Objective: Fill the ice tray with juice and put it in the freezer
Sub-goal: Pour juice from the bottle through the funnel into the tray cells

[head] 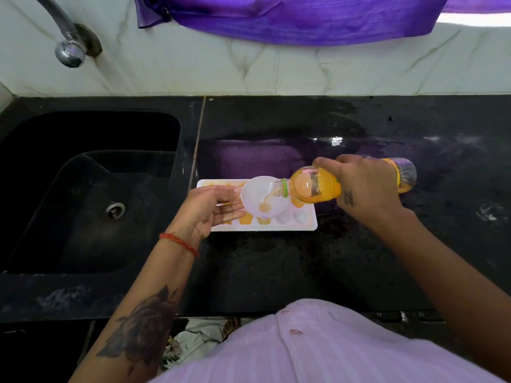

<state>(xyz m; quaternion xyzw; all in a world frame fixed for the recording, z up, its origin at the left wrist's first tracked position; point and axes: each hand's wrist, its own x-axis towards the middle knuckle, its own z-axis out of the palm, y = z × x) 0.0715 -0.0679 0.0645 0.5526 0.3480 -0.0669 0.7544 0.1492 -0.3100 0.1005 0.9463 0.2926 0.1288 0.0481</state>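
A white ice tray [276,227] with heart-shaped cells lies on the black counter just right of the sink. Several of its cells hold orange juice; two at the front right look white. A white funnel [260,193] stands over the tray's middle, and my left hand [210,211] pinches its left rim between thumb and fingers. My right hand [365,189] grips a clear juice bottle [312,187] tipped on its side, neck pointing left. Juice runs from its green-ringed mouth into the funnel. The bottle is partly full.
A deep black sink [83,189] with a metal drain sits to the left, under a chrome tap [69,51]. The black counter [276,272] is wet and glossy behind the tray. A purple cloth [290,17] hangs over the white marble wall.
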